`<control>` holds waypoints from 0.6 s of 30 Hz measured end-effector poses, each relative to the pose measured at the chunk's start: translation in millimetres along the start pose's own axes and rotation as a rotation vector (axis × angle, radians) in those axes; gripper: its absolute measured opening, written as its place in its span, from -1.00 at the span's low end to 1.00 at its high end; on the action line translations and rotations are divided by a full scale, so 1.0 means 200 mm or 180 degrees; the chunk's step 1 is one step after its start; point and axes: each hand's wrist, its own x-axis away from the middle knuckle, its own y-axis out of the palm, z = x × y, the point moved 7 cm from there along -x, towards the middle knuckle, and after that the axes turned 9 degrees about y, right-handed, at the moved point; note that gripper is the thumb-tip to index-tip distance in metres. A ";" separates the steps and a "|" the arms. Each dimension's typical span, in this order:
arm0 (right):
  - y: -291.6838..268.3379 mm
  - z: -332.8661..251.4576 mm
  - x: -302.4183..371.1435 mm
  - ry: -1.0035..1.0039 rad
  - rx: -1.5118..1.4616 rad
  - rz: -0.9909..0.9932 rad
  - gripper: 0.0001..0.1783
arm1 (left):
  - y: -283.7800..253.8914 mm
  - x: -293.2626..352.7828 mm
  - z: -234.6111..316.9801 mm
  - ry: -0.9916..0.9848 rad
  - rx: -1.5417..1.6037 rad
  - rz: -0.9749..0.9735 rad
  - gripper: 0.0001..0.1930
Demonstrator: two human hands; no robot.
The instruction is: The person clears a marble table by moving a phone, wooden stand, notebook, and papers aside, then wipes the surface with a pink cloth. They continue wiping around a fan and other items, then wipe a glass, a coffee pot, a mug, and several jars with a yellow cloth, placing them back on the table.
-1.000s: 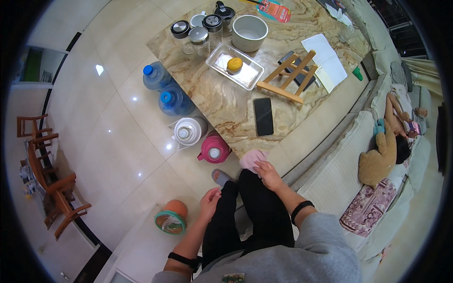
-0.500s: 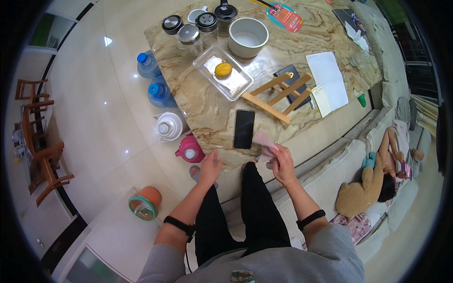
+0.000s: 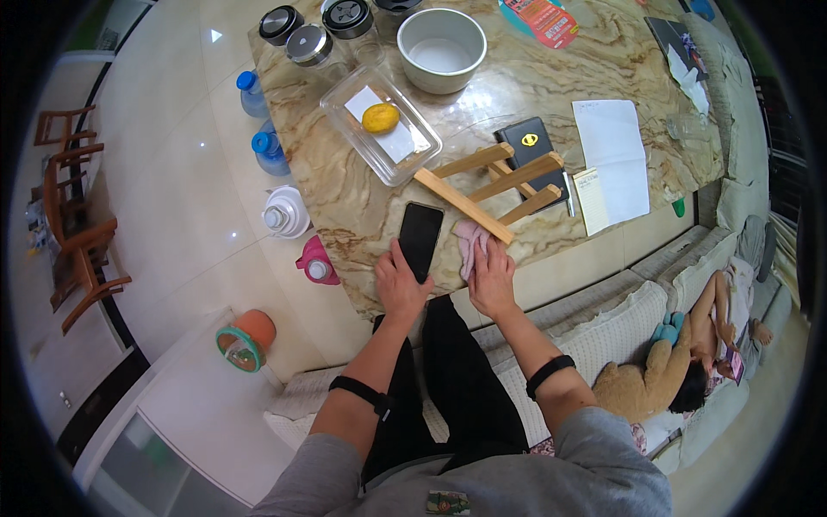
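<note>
The black smartphone (image 3: 421, 233) is near the front edge of the marble tabletop (image 3: 345, 233), and the left hand (image 3: 403, 286), short of it half a second ago, now closes thumb and fingers around its lower end; whether it is lifted I cannot tell. The right hand (image 3: 494, 284), fingers curled, has brought the pink cloth (image 3: 468, 241) in just right of the phone, so both are now in hand. Beyond the phone are a wooden stand (image 3: 465, 205) and a clear tray (image 3: 413, 164) holding a yellow fruit (image 3: 380, 119)
</note>
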 end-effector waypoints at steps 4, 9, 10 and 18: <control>0.02 -0.04 0.00 -0.0095 -0.0154 -0.0033 -0.33 | -0.02 0.07 -0.09 -0.0031 0.0033 -0.0091 -0.04; 0.14 -0.22 0.02 -0.0853 0.0017 -0.0442 -0.42 | -0.01 0.35 -0.37 -0.0964 0.2322 -0.0575 -0.42; 0.17 -0.28 0.02 -0.1004 0.0044 -0.0540 -0.43 | 0.03 0.45 -0.43 -0.1574 0.3107 -0.0823 -0.50; 0.14 -0.82 -0.38 -0.1077 -0.0020 0.0468 -0.40 | -0.08 0.88 -0.61 -0.2264 0.5283 -0.0365 -0.72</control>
